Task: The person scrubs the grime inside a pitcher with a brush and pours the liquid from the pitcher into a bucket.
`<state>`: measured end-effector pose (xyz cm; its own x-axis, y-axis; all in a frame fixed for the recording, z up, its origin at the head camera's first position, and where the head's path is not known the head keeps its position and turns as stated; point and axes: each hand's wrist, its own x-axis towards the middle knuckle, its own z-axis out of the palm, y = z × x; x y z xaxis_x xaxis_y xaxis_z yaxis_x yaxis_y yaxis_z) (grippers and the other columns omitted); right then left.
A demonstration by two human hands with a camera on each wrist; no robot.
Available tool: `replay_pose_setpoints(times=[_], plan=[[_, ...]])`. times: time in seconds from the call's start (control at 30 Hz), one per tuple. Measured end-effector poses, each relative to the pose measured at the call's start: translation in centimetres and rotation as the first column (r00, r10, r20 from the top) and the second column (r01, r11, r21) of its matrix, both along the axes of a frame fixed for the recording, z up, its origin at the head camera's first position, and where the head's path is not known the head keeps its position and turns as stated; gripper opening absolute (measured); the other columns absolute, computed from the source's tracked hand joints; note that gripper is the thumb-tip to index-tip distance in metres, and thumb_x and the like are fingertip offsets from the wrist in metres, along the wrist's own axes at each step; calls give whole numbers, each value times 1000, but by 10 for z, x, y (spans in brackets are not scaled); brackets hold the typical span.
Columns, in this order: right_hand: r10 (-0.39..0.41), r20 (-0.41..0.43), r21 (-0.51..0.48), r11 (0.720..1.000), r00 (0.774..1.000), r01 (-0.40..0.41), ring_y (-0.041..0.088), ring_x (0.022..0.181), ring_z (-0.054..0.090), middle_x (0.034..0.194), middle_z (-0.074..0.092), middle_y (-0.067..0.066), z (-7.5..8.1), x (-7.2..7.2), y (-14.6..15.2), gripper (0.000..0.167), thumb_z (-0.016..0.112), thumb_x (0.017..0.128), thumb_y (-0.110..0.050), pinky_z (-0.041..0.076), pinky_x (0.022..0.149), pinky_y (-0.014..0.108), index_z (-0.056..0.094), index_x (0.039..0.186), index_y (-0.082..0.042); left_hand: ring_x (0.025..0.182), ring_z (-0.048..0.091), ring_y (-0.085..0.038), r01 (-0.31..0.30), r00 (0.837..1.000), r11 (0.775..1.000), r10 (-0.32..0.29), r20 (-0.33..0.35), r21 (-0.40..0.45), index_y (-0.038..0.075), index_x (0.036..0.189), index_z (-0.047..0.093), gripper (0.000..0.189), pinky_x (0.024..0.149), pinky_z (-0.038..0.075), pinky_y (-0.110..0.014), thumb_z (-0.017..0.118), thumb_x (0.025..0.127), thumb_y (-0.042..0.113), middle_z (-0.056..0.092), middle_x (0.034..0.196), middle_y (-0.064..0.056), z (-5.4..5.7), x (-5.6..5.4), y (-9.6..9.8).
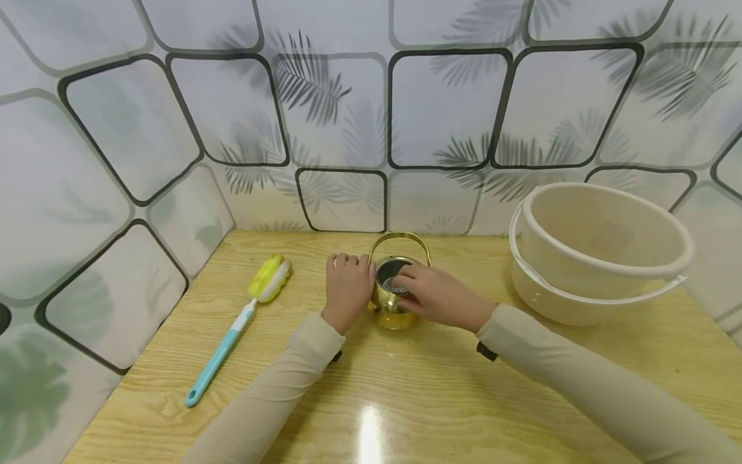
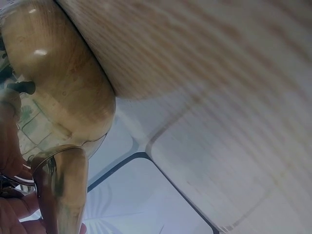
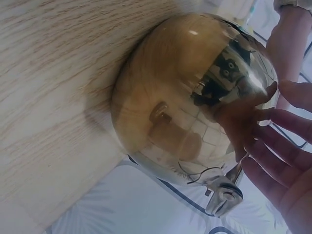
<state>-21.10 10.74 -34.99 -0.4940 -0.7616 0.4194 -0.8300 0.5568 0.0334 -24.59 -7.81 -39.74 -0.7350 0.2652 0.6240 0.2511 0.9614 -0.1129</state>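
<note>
A shiny gold teapot [image 1: 390, 301] with a raised hoop handle [image 1: 401, 234] stands upright on the wooden table, its mouth uncovered. My left hand [image 1: 349, 283] grips it on the left; in the left wrist view, fingers show around its spout [image 2: 63, 190]. My right hand [image 1: 437, 293] reaches over the rim from the right, pinching a grey perforated strainer [image 1: 395, 288] in the mouth. Seen from the right wrist, the fingers [image 3: 273, 146] bend over the rim of the polished body, which mirrors the hand. The strainer's lower part is hidden inside.
To the left lies a bottle brush [image 1: 223, 351] with a yellow and white sponge head and a blue handle. A large cream bucket [image 1: 580, 293] with its bail lowered stands at the right. Patterned wall covering [image 1: 446, 109] rises behind and beside the table [image 1: 440, 399].
</note>
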Motion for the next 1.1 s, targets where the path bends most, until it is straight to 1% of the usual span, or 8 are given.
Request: replay_pose_setpoints(times=[0.17, 0.27, 0.4, 0.5, 0.73, 1.0, 1.1], plan=[[-10, 30, 34, 999, 999, 9, 14, 78, 58, 92, 63, 3, -1, 0, -2, 20, 71, 83, -20, 51, 69, 28, 66, 98, -8, 91, 61, -27, 3, 1000, 1000, -3, 1, 6, 10, 89, 65, 28, 93, 42, -42, 49, 97, 32, 70, 84, -7, 0, -1, 0], [-16, 42, 53, 999, 999, 14, 13, 78, 59, 93, 64, 4, -2, 0, -4, 23, 70, 84, -23, 51, 70, 29, 66, 100, -7, 90, 62, -27, 10, 1000, 1000, -10, -4, 13, 10, 89, 65, 27, 93, 42, -43, 50, 96, 31, 70, 83, -8, -1, -1, 0], [-30, 62, 59, 998, 998, 27, 11, 72, 56, 90, 64, 3, -5, -1, -4, 24, 69, 85, -27, 49, 66, 27, 65, 99, -7, 89, 62, -27, 13, 1000, 1000, -13, -7, 15, 9, 88, 64, 27, 92, 43, -43, 50, 96, 32, 70, 83, -8, 0, -1, 0], [-38, 80, 60, 998, 996, 33, 9, 68, 54, 87, 63, 2, -6, -1, -4, 24, 68, 86, -27, 48, 64, 26, 65, 99, -8, 90, 62, -27, 12, 1000, 1000, -12, 1, 13, 10, 89, 64, 29, 92, 43, -43, 48, 97, 32, 70, 84, -8, 0, 0, 0], [-42, 110, 68, 997, 993, 35, 8, 65, 54, 84, 65, 2, -7, -3, -5, 24, 67, 87, -26, 48, 62, 25, 64, 101, -7, 91, 62, -27, 5, 1000, 1000, -5, 12, 9, 10, 90, 65, 30, 92, 43, -42, 47, 98, 33, 70, 85, -7, 2, 1, 0], [-45, 117, 69, 997, 992, 37, 6, 63, 53, 81, 64, 1, -5, -2, -4, 24, 67, 86, -26, 46, 58, 23, 64, 100, -7, 89, 62, -27, 15, 1000, 1000, -14, -15, 6, 10, 89, 64, 28, 90, 44, -43, 48, 97, 32, 70, 83, -7, 1, 1, -1], [-48, 104, 64, 997, 993, 41, 7, 64, 55, 81, 64, 1, -5, -3, -5, 20, 66, 87, -24, 48, 60, 24, 65, 98, -7, 88, 62, -27, 15, 1000, 1000, -15, -24, 9, 10, 88, 64, 28, 90, 44, -42, 49, 97, 32, 70, 82, -7, 1, 2, -1]])
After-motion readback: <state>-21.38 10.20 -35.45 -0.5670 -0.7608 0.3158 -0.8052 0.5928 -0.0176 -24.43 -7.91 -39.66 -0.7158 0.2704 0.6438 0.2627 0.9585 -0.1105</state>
